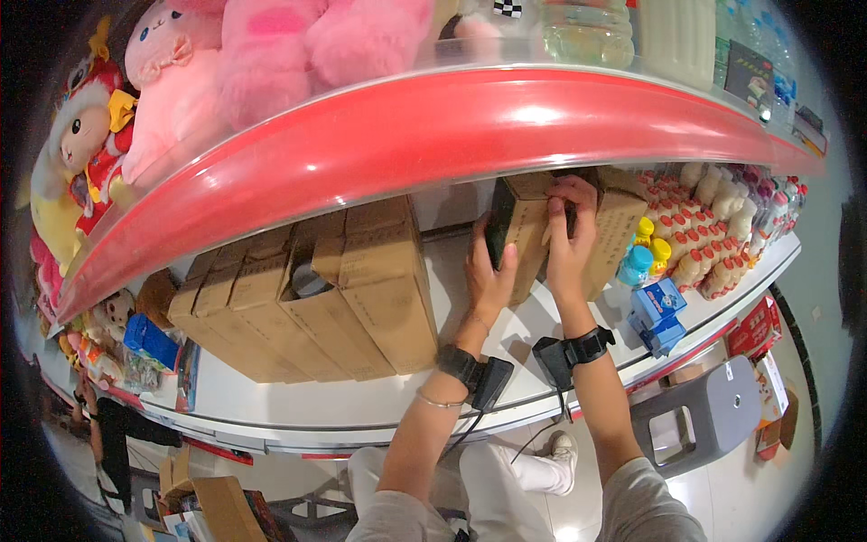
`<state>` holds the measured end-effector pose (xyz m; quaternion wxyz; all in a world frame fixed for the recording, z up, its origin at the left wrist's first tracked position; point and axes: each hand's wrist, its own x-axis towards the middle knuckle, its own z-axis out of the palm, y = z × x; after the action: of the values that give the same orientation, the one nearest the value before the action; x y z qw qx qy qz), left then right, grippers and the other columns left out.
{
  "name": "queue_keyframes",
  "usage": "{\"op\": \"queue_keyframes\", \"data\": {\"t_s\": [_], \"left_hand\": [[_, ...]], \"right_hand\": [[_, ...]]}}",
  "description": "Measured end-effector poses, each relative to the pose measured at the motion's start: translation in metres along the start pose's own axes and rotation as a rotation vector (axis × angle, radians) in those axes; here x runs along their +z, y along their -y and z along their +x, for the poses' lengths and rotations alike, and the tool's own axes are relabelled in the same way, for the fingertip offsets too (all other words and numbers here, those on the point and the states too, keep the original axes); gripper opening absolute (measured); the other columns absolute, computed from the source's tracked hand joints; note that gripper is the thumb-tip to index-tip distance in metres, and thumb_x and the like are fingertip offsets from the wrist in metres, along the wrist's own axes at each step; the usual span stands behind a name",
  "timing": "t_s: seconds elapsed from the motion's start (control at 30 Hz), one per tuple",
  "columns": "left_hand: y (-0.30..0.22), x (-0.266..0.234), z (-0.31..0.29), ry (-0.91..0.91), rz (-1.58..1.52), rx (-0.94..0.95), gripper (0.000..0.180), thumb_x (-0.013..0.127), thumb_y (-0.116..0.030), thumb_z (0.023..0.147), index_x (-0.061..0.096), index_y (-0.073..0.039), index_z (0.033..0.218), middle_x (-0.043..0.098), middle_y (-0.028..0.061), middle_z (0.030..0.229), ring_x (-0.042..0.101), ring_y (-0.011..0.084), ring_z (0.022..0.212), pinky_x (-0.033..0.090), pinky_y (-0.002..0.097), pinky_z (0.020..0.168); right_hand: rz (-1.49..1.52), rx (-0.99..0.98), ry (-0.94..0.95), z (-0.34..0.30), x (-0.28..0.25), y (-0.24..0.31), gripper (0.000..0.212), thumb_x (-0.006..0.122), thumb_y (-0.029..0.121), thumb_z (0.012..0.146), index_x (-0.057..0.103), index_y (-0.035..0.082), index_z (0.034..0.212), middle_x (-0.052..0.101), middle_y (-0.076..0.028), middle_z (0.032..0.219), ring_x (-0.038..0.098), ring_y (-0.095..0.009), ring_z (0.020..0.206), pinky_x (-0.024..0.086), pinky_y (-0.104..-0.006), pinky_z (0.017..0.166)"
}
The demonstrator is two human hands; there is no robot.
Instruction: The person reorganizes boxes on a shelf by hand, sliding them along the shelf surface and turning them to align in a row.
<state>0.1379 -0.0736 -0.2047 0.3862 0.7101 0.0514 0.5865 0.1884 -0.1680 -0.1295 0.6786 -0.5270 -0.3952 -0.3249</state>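
Note:
Both hands reach under the red shelf edge to a tall brown cardboard box (524, 210) standing on the white lower shelf. My left hand (490, 282) holds its left side, fingers along the dark side face and thumb on the front. My right hand (572, 230) grips the box at its right edge, with fingers bent near the top; part of that grip is hidden. Close on the right stands another cardboard box (616, 226). Farther left is a row of upright cardboard boxes (379, 289), one with an opening that shows a round grey thing.
Right of the boxes are blue cartons (657, 305), yellow-capped bottles (660, 250) and several small drink bottles (695, 226). The curved red shelf edge (488, 113) hangs low above my hands. Pink plush toys (262, 63) sit on top. A grey stool (700, 415) stands below right.

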Motion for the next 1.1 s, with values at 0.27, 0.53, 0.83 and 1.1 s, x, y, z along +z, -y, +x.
{"op": "queue_keyframes", "data": {"t_s": [0.27, 0.53, 0.83, 1.1], "left_hand": [[0.003, 0.001, -0.001, -0.06, 0.042, -0.324, 0.06, 0.051, -0.031, 0.087, 0.031, 0.004, 0.131, 0.044, 0.0278, 0.125, 0.042, 0.0415, 0.116, 0.032, 0.0441, 0.098], [0.003, -0.003, 0.009, -0.171, 0.136, -0.215, 0.057, 0.056, -0.026, 0.086, 0.031, 0.006, 0.126, 0.035, 0.0243, 0.13, 0.031, 0.0352, 0.123, 0.022, 0.0404, 0.103], [-0.004, -0.009, 0.008, -0.044, 0.295, 0.113, 0.036, 0.055, -0.014, 0.084, 0.041, -0.001, 0.114, 0.036, 0.0228, 0.127, 0.034, 0.0368, 0.119, 0.025, 0.0415, 0.101], [-0.005, -0.004, 0.012, -0.165, -0.014, -0.035, 0.051, 0.056, -0.012, 0.079, 0.036, 0.001, 0.124, 0.041, 0.0222, 0.122, 0.038, 0.0369, 0.116, 0.028, 0.0441, 0.099]], "right_hand": [[-0.082, -0.074, 0.171, -0.012, 0.02, 0.0, 0.042, 0.055, 0.006, 0.077, 0.047, -0.001, 0.117, 0.044, -0.019, 0.125, 0.038, -0.034, 0.119, 0.028, -0.0392, 0.103], [0.0, 0.141, 0.321, -0.021, 0.021, -0.027, 0.046, 0.055, 0.018, 0.085, 0.041, 0.0, 0.125, 0.049, -0.02, 0.119, 0.047, -0.032, 0.112, 0.034, -0.0362, 0.096], [0.088, 0.424, 0.349, -0.027, 0.023, -0.035, 0.056, 0.048, 0.039, 0.09, 0.04, -0.005, 0.125, 0.055, -0.025, 0.111, 0.053, -0.033, 0.102, 0.037, -0.0362, 0.091], [-0.028, 0.275, 0.354, -0.033, 0.028, -0.03, 0.061, 0.05, 0.038, 0.089, 0.034, -0.006, 0.129, 0.051, -0.026, 0.117, 0.049, -0.032, 0.109, 0.033, -0.0339, 0.097]]}}
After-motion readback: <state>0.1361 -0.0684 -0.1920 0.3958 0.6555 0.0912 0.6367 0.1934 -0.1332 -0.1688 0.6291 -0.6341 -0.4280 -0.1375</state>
